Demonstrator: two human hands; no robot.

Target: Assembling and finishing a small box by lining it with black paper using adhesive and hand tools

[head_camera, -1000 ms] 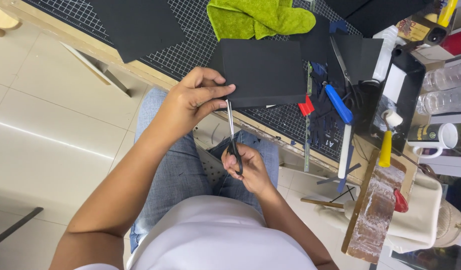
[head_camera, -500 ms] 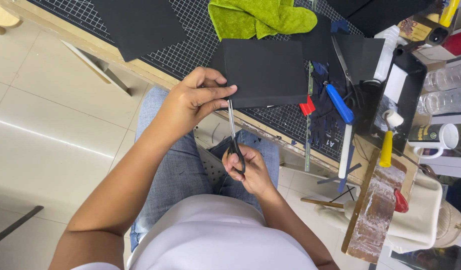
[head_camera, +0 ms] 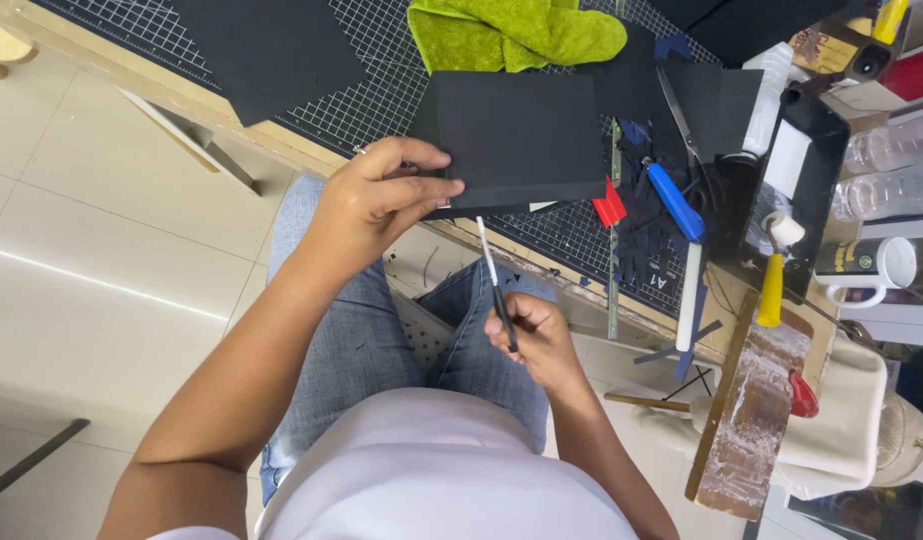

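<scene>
Bench [head_camera: 161,85] with grid mat [head_camera: 381,90]; tile floor below. Black board [head_camera: 516,135] held at the bench's near edge, left hand [head_camera: 376,200] fingers pinched on its left corner. Right hand [head_camera: 531,335] closed on a thin tool [head_camera: 493,280], tip at the board's lower edge. I judge the edge work is mid-way. Green cloth [head_camera: 511,30] beyond the board.

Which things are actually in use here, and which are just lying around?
In use: black sheet gripped by the left hand; thin brush-like tool in the right hand.

Lying about: green cloth, blue-handled knife, scissors, white mug.
</scene>
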